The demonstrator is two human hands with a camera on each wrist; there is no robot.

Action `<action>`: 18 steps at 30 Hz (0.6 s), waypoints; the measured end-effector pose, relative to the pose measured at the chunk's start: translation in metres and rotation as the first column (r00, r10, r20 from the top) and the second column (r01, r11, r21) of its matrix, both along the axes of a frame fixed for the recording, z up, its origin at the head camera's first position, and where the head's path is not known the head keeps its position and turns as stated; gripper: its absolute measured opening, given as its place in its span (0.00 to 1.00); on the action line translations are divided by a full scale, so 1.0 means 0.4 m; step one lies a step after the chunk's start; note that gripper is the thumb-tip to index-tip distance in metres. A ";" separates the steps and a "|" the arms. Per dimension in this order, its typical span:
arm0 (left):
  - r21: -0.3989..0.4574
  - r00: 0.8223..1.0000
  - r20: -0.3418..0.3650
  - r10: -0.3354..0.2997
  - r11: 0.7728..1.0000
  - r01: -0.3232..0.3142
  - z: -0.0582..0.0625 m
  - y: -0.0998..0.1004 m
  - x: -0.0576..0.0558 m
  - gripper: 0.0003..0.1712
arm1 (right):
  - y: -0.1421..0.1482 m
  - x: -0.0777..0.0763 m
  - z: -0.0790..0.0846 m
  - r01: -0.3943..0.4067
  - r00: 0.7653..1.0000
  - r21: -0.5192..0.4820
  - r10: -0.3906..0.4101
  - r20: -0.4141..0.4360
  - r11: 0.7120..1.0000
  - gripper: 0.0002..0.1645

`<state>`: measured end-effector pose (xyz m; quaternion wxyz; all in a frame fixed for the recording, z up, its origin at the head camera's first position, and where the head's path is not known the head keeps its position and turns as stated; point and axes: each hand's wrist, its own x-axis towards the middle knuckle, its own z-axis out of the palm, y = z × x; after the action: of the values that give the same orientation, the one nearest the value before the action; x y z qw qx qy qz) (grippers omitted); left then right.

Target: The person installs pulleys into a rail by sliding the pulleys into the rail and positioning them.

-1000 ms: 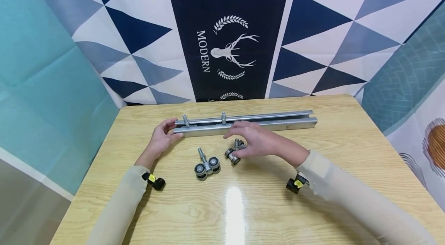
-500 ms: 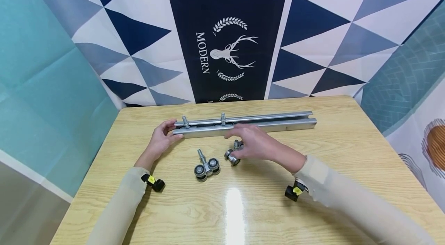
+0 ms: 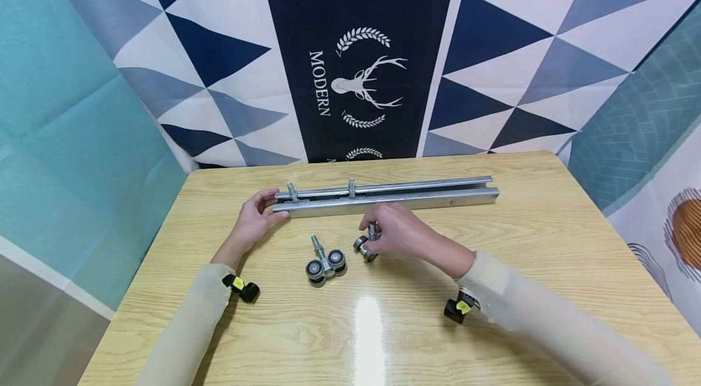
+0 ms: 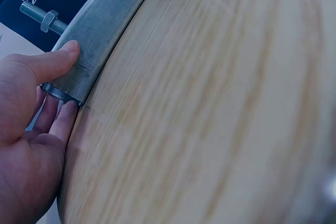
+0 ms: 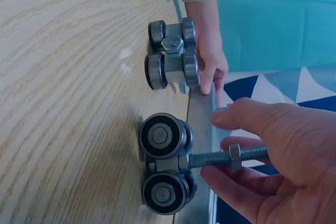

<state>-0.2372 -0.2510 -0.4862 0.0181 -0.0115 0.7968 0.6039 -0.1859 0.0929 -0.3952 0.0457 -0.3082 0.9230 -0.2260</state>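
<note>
A long metal track (image 3: 421, 200) lies along the back of the table with its slot upward. Two threaded bolts stand up from the slot, a left bolt (image 3: 292, 192) and a second bolt (image 3: 352, 187). My left hand (image 3: 254, 215) grips the track's left end, thumb on the near face. In front of the track, my right hand (image 3: 397, 231) has its fingers curved around the threaded stem (image 5: 210, 159) of a hanger roller (image 5: 159, 136) with several black-and-steel wheels. One digit keeps a gap from the stem. A matching hanger roller (image 3: 327, 265) lies to the left, untouched.
The light wooden table (image 3: 306, 337) carries the parts. A patterned curtain (image 3: 361, 75) hangs directly behind the table's back edge, and a teal curtain (image 3: 71, 118) stands along the left side.
My right hand has moved slightly left and toward me, its fingers drawing in around the roller's stem. The left hand, the track and the other roller have stayed put.
</note>
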 end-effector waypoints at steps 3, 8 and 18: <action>-0.003 1.000 0.001 0.001 1.000 -0.001 -0.001 -0.001 -0.001 0.40 | -0.005 0.001 0.002 0.015 1.000 0.002 -0.015 0.013 1.000 0.13; -0.002 1.000 -0.004 0.001 1.000 -0.001 -0.003 -0.002 -0.001 0.40 | -0.016 0.001 0.010 0.024 1.000 0.017 -0.024 0.017 1.000 0.08; 0.001 1.000 0.004 0.002 1.000 -0.002 0.002 0.001 0.001 0.39 | -0.035 -0.001 0.015 0.016 1.000 0.040 -0.015 -0.006 0.999 0.13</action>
<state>-0.2370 -0.2505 -0.4854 0.0193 -0.0134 0.7964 0.6043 -0.1864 0.0791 -0.3893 0.0474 -0.3007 0.9298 -0.2070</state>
